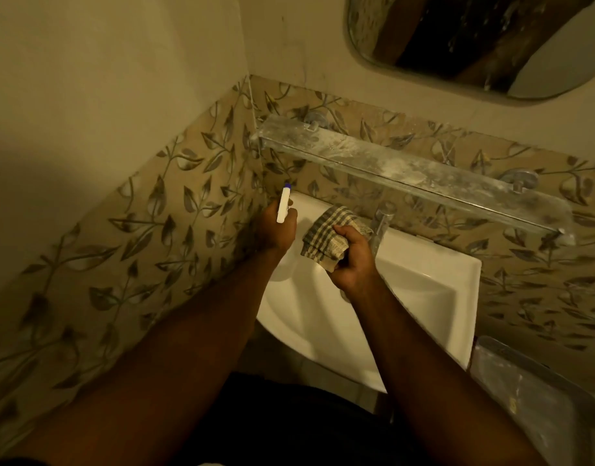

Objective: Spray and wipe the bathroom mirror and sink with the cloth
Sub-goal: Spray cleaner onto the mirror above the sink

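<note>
Two bare forearms reach over a white ceramic sink (pixel 434 290) in a dim, tiled bathroom corner.

Near the middle of the basin, the right hand (pixel 351 260) is closed around a bunched, checked cloth (pixel 326 235) of coarse weave, held above the bowl. Just left, the left hand (pixel 277 230) wraps a slim white spray bottle (pixel 283 206) with a blue tip, pointing up toward the corner. Behind the cloth stands a metal tap (pixel 382 220). Farther back, a dusty, streaked glass shelf (pixel 390 159) spans the leaf-patterned tiles (pixel 161 223). Farthest, top right, hangs the rounded mirror (pixel 474 45), its surface spotted.
</note>
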`<state>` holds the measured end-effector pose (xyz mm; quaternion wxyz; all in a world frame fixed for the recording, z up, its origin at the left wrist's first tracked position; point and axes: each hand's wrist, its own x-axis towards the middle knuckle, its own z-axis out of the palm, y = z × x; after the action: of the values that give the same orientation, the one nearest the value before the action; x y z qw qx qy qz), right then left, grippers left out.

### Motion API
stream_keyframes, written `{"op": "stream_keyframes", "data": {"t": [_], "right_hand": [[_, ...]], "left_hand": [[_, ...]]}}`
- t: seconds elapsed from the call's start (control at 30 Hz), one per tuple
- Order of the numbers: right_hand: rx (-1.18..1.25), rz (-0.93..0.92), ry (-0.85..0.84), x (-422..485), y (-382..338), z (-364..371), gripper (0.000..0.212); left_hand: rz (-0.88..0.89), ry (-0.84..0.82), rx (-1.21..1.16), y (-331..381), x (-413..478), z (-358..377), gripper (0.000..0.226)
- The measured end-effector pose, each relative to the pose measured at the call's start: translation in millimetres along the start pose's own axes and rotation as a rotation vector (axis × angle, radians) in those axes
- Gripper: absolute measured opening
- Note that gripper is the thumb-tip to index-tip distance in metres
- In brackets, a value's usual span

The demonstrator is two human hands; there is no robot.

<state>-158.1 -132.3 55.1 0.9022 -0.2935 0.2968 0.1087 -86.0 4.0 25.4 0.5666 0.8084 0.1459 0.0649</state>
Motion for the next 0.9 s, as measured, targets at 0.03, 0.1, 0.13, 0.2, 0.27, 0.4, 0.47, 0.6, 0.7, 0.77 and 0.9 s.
{"op": "stream_keyframes", "data": {"t": [0.03,0.1,0.13,0.2,0.27,0.4,0.47,0.6,0.7,0.77,0.9], "right_hand": [[-0.009,-0.010,-0.004,-4,-1,1,0.043],[-0.031,-0.031,-0.019,-14,-4,6,0.047],[-0.040,-0.043,-0.028,-20,-5,9,0.047],[-0.053,-0.070,-0.045,-30,-9,17,0.045],[-0.053,-0.103,-0.050,-39,-14,27,0.043],[-0.055,-0.176,-0.061,-54,-27,56,0.034],[-0.074,-0.224,-0.060,-65,-39,73,0.029],[-0.110,-0.335,-0.041,-93,-73,110,0.046],[-0.097,-0.444,-0.051,-119,-102,136,0.033],[-0.096,-0.511,-0.051,-135,-119,152,0.036],[-0.107,-0.611,-0.031,-169,-143,180,0.038]], "left_hand": [[0.015,0.038,-0.006,7,-2,-4,0.033],[0.079,0.117,0.028,24,-5,-14,0.022],[0.123,0.144,0.053,33,-5,-19,0.019],[0.189,0.158,0.049,52,-6,-30,0.017],[0.220,0.131,-0.003,70,-5,-40,0.014],[0.257,0.047,-0.070,109,-5,-58,0.019],[0.292,0.028,-0.070,130,-7,-67,0.022],[0.355,0.007,-0.101,178,-8,-81,0.022],[0.481,-0.005,-0.091,220,-9,-93,0.021],[0.537,-0.003,-0.122,249,-11,-99,0.020],[0.590,-0.026,-0.196,303,-16,-108,0.015]]}}
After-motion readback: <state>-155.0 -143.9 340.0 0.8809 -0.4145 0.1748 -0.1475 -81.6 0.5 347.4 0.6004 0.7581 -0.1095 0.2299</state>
